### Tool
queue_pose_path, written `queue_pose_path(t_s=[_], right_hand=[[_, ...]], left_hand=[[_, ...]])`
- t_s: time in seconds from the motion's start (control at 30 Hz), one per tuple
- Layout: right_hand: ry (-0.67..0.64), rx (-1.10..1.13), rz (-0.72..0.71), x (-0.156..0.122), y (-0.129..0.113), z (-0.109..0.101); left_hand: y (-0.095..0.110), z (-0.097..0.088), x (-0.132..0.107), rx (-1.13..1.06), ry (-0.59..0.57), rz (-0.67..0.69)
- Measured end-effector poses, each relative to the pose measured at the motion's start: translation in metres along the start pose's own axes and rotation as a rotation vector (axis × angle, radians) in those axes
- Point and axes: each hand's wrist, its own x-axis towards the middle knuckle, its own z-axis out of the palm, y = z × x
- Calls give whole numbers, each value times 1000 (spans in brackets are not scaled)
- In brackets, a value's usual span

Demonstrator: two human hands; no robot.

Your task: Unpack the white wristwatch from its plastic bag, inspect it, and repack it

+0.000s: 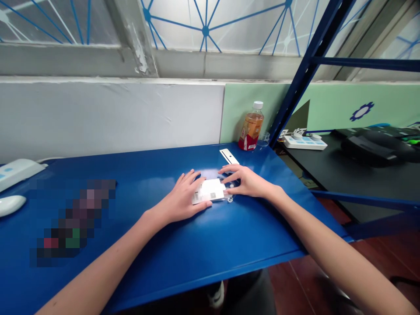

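A flat white labelled packet [210,190], with printed marks and a small square code, lies on the blue table between my hands. My left hand [183,197] grips its left end, thumb along the near edge and the index finger at the far edge. At the right end, my right hand [244,180] has its thumb and fingertips on the packet's edge, the fingers curved and a little apart. Some clear plastic [229,198] and small white bits show under the right fingertips; their exact shape is too small to tell.
A white strip with a dark slot [229,156] lies behind my right hand. Farther back stands a drink bottle [251,127] beside a blue metal post [295,78]. On the left are a pixelated object [77,218], a white mouse [11,204] and a power strip [19,173].
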Motion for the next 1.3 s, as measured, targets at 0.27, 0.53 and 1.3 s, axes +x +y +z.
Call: queue_pose_path(t_s=[0.27, 0.53, 1.3], right_hand=[[-26, -29, -57, -2, 2, -14], [-78, -78, 85, -6, -4, -18], [-28, -178, 129, -8, -12, -20]], left_hand=[[-3, -3, 1, 15, 12, -2], [-2, -3, 1, 17, 0, -10], [-3, -7, 1, 19, 31, -21]])
